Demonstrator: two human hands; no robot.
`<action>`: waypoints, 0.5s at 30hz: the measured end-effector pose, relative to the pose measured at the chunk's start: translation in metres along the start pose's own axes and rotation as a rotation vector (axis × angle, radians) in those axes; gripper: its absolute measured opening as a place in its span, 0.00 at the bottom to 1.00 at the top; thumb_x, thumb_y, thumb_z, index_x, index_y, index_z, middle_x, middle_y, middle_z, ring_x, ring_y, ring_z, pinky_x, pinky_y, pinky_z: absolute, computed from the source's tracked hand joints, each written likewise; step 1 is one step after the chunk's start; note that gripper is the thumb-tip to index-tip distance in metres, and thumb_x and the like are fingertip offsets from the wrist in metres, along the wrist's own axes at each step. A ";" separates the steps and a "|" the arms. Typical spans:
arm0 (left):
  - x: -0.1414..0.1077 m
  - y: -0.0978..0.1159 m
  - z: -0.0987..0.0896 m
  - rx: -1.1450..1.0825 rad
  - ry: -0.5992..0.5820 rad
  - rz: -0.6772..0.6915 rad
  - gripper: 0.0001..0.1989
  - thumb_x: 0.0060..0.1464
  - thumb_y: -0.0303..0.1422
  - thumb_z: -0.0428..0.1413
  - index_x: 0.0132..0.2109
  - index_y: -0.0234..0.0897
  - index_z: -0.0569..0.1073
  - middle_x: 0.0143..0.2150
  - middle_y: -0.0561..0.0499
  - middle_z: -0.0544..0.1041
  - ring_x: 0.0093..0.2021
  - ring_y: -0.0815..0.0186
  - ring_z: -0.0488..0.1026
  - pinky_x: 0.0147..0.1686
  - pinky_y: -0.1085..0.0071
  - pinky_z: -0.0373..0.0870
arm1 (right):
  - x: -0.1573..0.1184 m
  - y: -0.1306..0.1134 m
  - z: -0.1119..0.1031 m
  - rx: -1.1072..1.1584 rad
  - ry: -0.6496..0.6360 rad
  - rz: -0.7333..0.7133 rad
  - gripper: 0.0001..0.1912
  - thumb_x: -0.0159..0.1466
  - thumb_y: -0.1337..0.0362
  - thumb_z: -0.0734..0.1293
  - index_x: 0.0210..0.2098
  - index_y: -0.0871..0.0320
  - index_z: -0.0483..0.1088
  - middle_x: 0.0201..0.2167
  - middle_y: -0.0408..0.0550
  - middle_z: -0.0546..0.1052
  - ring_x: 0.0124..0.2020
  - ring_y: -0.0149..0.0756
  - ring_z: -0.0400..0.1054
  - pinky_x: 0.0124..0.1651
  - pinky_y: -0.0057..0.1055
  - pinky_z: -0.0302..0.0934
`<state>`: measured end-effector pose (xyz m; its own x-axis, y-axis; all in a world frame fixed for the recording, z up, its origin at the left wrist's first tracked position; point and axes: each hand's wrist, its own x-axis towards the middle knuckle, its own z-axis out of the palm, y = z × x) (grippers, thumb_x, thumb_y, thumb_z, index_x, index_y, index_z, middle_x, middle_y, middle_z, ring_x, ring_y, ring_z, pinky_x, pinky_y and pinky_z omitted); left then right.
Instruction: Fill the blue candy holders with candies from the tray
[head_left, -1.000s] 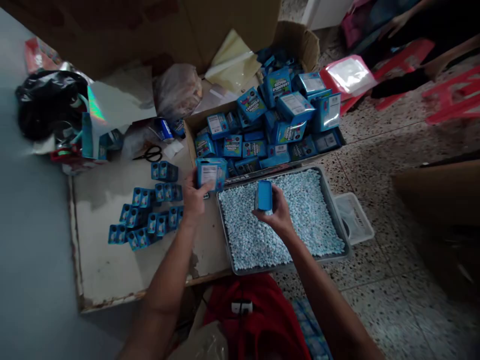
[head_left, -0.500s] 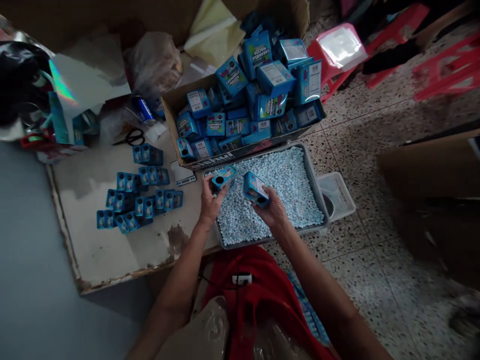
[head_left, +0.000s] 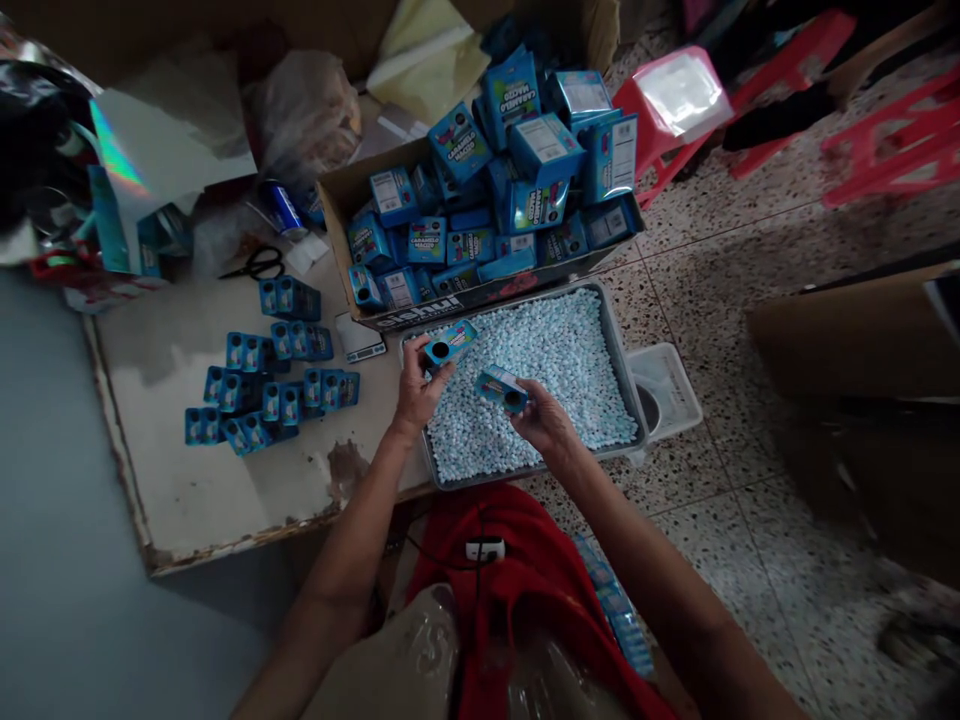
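With the tray (head_left: pixel 624 368) as dial: grasps one blue box (head_left: pixel 454 343) at ten o'clock, its left end clamped in the left grip (head_left: pixel 416 398). Holds another blue box (head_left: pixel 496 388) by its right end, pinched in the right grip (head_left: pixel 544 418) near the dial's centre, above pale pellets (head_left: pixel 555 340). Probably light, slick, fairly stiff, easy to dent; best taken by the long sides, clear of the dark hole. Impossible to see the insides, or the faces under the fingers. Farther off, on the table (head_left: pixel 187 500) at nine: shows boxes in clusters (head_left: pixel 251 350), overlapping too much to count. Near twelve, heaped in a carton (head_left: pixel 480 297), with lower layers buried. Beyond, at two: reveals a person (head_left: pixel 862 75), shadowed and cut off.
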<state>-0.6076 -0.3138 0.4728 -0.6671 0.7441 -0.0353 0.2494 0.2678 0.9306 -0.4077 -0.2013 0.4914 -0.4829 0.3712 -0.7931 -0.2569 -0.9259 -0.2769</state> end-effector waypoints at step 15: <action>-0.028 0.053 0.075 -0.707 0.235 -0.272 0.43 0.48 0.55 0.72 0.62 0.47 0.62 0.58 0.47 0.75 0.53 0.62 0.78 0.57 0.65 0.75 | -0.014 0.042 0.050 -0.158 0.196 -0.317 0.26 0.50 0.51 0.82 0.41 0.54 0.72 0.32 0.36 0.79 0.23 0.22 0.68 0.23 0.19 0.60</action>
<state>-0.5235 -0.2744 0.4961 -0.7912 0.5383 -0.2903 -0.3959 -0.0889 0.9140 -0.4541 -0.2418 0.5179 -0.2273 0.6339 -0.7393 -0.2279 -0.7727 -0.5924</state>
